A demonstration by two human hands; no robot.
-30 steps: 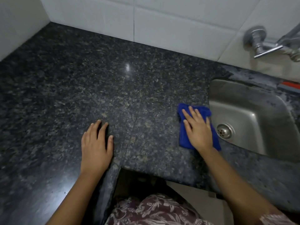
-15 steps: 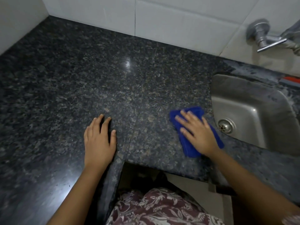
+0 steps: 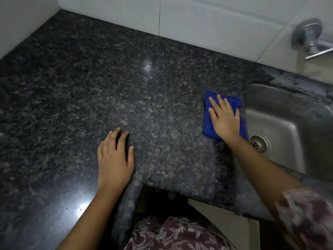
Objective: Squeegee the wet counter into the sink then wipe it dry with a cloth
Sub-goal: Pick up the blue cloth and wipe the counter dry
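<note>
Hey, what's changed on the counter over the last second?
The right hand, pressing flat on the blue cloth, slid it along the counter beside the sink, away from the person toward the tiled wall. Nothing was picked up or let go. The left hand stayed flat on the counter.

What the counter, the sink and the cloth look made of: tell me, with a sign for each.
Counter: polished stone, probably granite; dark speckled grain, glossy light reflections.
Sink: stainless steel by the look, brushed; dull grey metallic sheen.
Cloth: soft blue textile, maybe microfibre; it folds thickly, weave too blurred to tell.
</note>
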